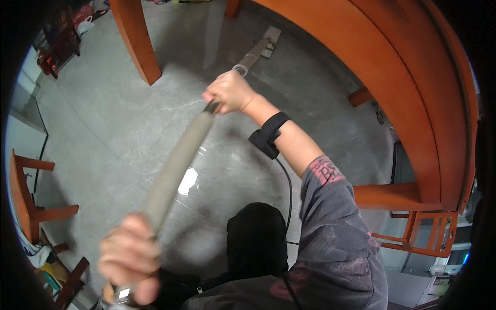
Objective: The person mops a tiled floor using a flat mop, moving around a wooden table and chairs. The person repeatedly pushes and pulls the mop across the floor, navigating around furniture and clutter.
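Note:
A long tool handle (176, 166) with a grey-beige sleeve runs slantwise across the view. Near its close end my left hand (130, 257), somewhat blurred, is wrapped around it, with a watch on that wrist. Farther along the shaft my right hand (231, 93) is closed on it, and a black strap (273, 130) circles that forearm. Beyond the right hand the pole continues past a pale ring to a flat, light-coloured head (271, 38) on the grey floor, which looks like a floor mop's.
An orange wooden table (387, 77) curves along the right, with a slatted chair (426, 234) below it. An orange wooden leg (141, 46) stands at upper left. Wooden furniture (29, 201) is at the left edge. A black cable (290, 190) hangs from the forearm strap.

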Demonstrator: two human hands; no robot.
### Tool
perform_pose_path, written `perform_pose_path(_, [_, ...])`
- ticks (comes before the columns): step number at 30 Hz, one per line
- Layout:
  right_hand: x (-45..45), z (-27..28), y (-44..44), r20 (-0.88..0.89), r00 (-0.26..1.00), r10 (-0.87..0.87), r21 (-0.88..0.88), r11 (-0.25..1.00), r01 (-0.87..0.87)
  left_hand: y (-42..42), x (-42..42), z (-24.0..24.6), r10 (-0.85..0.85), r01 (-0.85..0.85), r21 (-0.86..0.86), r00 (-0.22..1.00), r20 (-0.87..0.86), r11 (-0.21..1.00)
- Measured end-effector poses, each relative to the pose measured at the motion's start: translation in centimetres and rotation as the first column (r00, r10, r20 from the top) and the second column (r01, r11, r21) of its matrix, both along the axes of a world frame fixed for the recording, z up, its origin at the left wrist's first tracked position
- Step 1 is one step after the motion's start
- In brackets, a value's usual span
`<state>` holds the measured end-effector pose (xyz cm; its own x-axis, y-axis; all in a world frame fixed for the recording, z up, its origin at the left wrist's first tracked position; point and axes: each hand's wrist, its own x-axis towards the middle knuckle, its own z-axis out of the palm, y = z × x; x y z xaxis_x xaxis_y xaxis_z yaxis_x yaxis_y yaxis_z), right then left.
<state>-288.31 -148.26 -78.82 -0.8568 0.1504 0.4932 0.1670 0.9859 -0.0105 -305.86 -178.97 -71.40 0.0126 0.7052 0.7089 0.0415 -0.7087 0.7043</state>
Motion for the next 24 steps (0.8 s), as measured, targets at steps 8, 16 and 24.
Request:
perform_pose_path(8, [5.2,-3.0,7.5,-0.102,0.96,-0.261,-0.193,0.952,0.238,11.0,6.8,-2.2,-0.151,0.158,0.163,0.987,-0.055,0.974])
perform_pose_path(16, [5.4,-0.4,-1.6,-0.319,0.836,-0.446,-0.179,0.895,0.409,8.9,-1.1,2.7,-0.562,0.555,0.234,0.826,-0.04,0.799])
perform_pose_path(24, [1.0,7.0,-22.8,-0.219,0.82,-0.529,-0.286,0.838,0.464,-0.9,-7.2,4.8,-0.724,0.662,0.337,0.683,0.096,0.669])
